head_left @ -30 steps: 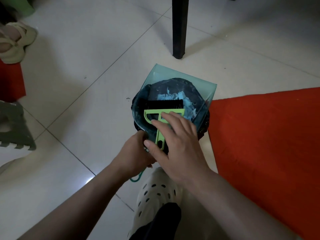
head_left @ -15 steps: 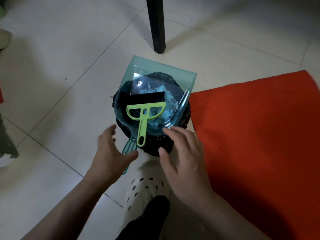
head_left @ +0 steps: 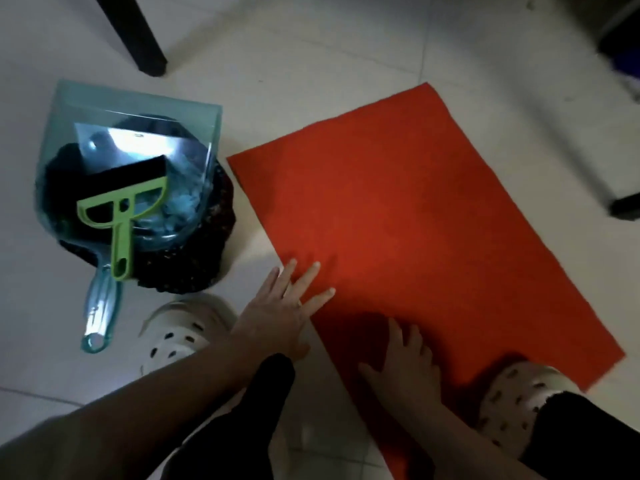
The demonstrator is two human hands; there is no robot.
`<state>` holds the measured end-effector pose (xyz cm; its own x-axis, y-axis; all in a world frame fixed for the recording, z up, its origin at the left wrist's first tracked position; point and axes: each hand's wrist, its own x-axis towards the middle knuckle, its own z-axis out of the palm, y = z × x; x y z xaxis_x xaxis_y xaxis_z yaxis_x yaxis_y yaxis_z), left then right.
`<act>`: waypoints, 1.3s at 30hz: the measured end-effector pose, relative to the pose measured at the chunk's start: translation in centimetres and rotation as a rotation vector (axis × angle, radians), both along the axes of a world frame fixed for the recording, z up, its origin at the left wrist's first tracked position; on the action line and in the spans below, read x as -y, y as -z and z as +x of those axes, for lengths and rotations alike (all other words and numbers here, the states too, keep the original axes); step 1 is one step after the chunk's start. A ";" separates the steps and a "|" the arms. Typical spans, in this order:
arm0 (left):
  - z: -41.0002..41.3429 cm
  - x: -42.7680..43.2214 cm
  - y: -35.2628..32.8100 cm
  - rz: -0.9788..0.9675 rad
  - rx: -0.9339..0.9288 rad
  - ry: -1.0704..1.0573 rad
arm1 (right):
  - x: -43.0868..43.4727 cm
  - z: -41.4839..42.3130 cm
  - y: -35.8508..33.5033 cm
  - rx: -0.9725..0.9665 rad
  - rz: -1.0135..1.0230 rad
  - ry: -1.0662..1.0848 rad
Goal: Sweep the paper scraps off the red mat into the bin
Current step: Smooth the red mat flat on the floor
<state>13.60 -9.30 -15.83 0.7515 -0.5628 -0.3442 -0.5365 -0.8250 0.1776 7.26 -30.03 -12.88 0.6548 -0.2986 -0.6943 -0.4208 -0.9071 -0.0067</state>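
The red mat at right shows no scraps. The paper scraps sit in the bin at left, under the dustpan and brush. The left hand and right hand lie flat on the mat's near edge, fingers spread, grasping nothing. Sweeping looks finished.

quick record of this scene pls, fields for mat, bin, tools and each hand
mat: red mat flat on floor, no scraps seen on it
bin: bin left of mat, scraps showing through dustpan
tools: dustpan rests on bin, brush lies in it
left hand: left hand flat, fingers on mat edge
right hand: right hand flat on mat
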 end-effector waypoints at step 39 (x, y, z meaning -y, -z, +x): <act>2.5 7.3 1.3 0.197 -0.128 0.300 | 16.6 7.5 2.7 -0.068 -0.229 -0.663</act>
